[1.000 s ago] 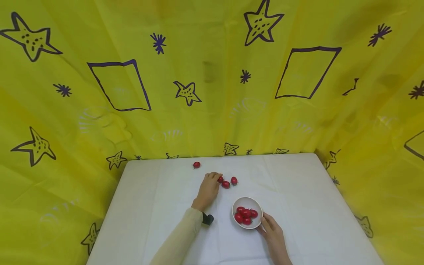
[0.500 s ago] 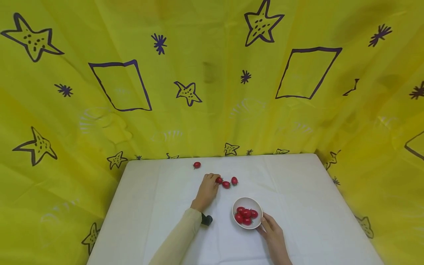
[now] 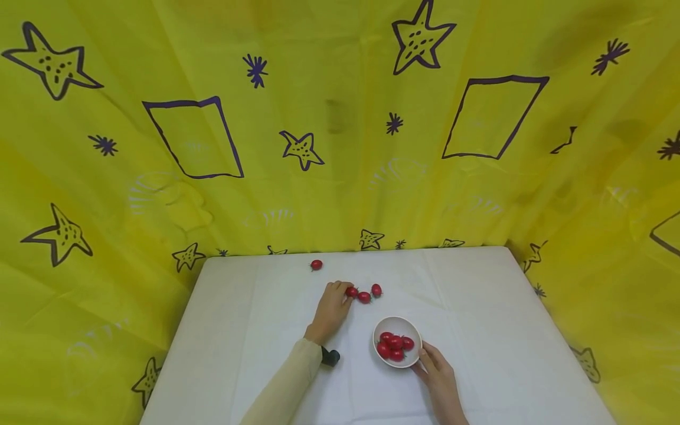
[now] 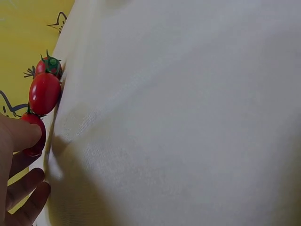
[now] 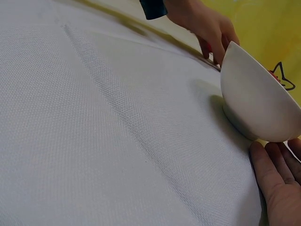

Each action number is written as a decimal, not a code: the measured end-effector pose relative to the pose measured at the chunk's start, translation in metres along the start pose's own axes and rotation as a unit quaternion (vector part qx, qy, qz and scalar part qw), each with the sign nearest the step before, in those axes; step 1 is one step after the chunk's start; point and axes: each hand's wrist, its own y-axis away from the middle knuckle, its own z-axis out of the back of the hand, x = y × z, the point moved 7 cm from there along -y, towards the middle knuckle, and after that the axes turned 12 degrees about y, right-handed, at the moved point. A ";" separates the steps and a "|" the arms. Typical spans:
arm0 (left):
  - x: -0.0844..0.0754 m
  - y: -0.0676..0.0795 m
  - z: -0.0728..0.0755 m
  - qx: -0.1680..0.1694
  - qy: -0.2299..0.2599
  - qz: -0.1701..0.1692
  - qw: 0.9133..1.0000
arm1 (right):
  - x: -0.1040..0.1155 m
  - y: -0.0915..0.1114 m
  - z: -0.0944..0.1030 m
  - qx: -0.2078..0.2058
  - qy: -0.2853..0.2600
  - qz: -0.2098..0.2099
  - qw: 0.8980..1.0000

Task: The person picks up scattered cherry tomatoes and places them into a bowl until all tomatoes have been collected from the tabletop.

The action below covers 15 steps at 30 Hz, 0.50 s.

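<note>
My left hand [image 3: 330, 310] pinches a red cherry tomato [image 3: 351, 292] between thumb and fingers, low over the white table. In the left wrist view the thumb lies across that tomato, its green stem end up. Another cherry tomato [image 3: 363, 297] touches or nearly touches it, and a third cherry tomato [image 3: 376, 290] lies just to the right. Nearer me, a white bowl [image 3: 397, 321] holds several cherry tomatoes [image 3: 395, 342]. My right hand [image 3: 438, 375] holds the bowl's right side, the thumb at the rim and fingers underneath. In the right wrist view the bowl [image 5: 256, 103] looks tilted.
One more cherry tomato [image 3: 316, 265] lies alone near the far edge of the white-covered table [image 3: 255, 330]. A yellow curtain [image 3: 340, 195] with starfish drawings hangs behind and on both sides. A dark device [image 3: 330, 356] sits at the left wrist.
The left hand has shifted slightly toward me and left with the pinched tomato. The right hand and bowl have stayed in place.
</note>
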 end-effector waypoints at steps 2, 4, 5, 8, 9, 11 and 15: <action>0.000 0.003 0.001 -0.003 -0.001 -0.004 1.000 | 0.000 0.000 0.000 0.000 0.004 -0.001 1.000; 0.000 0.006 0.001 -0.003 -0.006 -0.005 1.000 | 0.000 0.000 0.000 0.001 0.005 0.000 1.000; 0.000 0.007 0.001 -0.005 -0.005 -0.005 1.000 | -0.001 0.000 0.000 0.000 0.005 0.000 1.000; -0.001 0.012 0.002 -0.009 0.001 -0.008 1.000 | -0.001 0.000 0.000 0.000 0.004 0.003 1.000; -0.001 0.014 0.002 -0.009 0.004 -0.007 1.000 | -0.001 0.000 0.000 -0.001 0.001 0.003 1.000; -0.003 0.018 0.003 -0.011 0.021 -0.012 1.000 | -0.001 0.000 0.000 0.000 0.001 0.002 1.000; -0.008 0.024 0.005 -0.011 0.061 -0.016 0.998 | -0.001 0.000 0.000 0.000 -0.001 0.002 1.000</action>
